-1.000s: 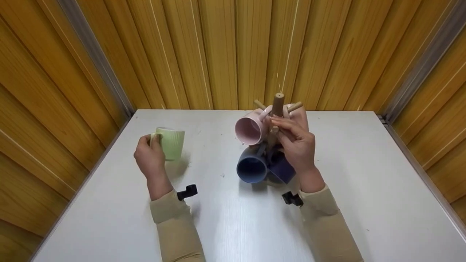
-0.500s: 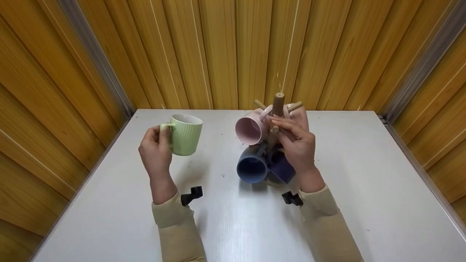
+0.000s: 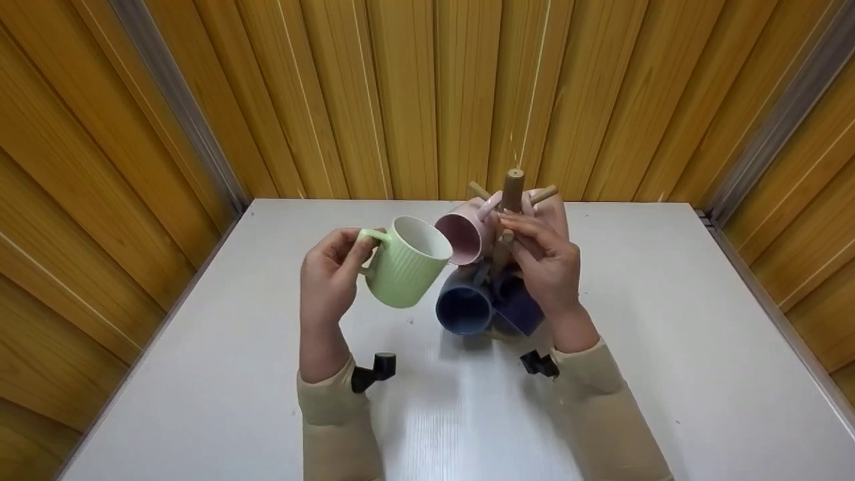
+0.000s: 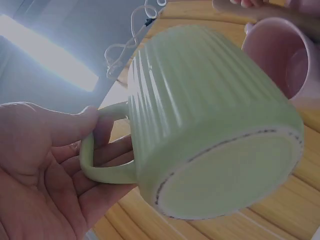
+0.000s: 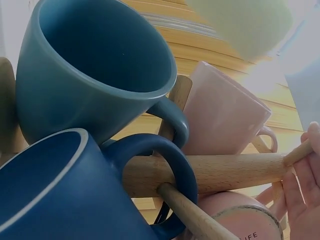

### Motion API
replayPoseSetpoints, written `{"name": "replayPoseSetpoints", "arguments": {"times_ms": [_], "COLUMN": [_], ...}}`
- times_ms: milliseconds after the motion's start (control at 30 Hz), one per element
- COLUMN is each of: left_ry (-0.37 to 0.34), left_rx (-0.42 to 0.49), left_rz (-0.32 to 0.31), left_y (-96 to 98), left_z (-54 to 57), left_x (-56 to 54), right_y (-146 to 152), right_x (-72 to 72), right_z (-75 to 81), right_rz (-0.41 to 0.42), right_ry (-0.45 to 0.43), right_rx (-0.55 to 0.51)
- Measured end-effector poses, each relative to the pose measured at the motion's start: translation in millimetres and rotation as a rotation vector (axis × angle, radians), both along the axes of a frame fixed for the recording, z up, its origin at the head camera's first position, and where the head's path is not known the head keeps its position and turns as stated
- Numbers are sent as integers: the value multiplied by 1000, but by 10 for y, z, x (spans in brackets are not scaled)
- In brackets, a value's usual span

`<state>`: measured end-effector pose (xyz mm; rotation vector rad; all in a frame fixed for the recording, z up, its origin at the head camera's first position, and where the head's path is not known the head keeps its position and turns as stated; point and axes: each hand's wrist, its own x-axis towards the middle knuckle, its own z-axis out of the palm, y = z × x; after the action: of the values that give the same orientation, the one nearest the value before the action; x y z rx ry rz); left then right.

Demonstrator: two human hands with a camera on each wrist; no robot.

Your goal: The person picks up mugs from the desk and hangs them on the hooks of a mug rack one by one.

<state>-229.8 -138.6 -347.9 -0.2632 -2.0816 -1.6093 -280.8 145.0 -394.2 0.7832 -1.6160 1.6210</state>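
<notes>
My left hand pinches the handle of a light green ribbed mug, held tilted above the table with its white inside showing. In the left wrist view the thumb lies over the handle and the mug's base faces the camera. My right hand grips a wooden mug tree near an upper front peg. A pink mug hangs on the tree's upper left, partly behind the green mug. Below it hangs a blue-grey mug, beside a dark blue mug.
Another pink mug hangs at the tree's back right, partly hidden by my right hand. The white table meets wood-plank walls at the back and sides. A black camera mount juts from my left wrist.
My left hand has lifted the green mug and carried it right, close to the tree, tilting it on the way. The right hand has stayed on the mug tree.
</notes>
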Motion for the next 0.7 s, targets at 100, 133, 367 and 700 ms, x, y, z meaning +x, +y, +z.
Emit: {"name": "replayPoseSetpoints", "arguments": {"times_ms": [100, 133, 367, 700], "left_ry": [11, 11, -3, 38], "left_rx": [-20, -24, -103, -198], "left_rz": [-124, -161, -332, -489], "left_y": [120, 162, 423, 677], "left_z": [4, 4, 11, -32], "left_x": [19, 25, 73, 104], "right_y": [42, 67, 218, 372], "right_x": [18, 34, 282, 768], "right_z": [-5, 3, 122, 365], "right_rz": [42, 57, 65, 172], "right_ry": [-9, -21, 93, -54], "right_rx": [42, 70, 230, 813]}}
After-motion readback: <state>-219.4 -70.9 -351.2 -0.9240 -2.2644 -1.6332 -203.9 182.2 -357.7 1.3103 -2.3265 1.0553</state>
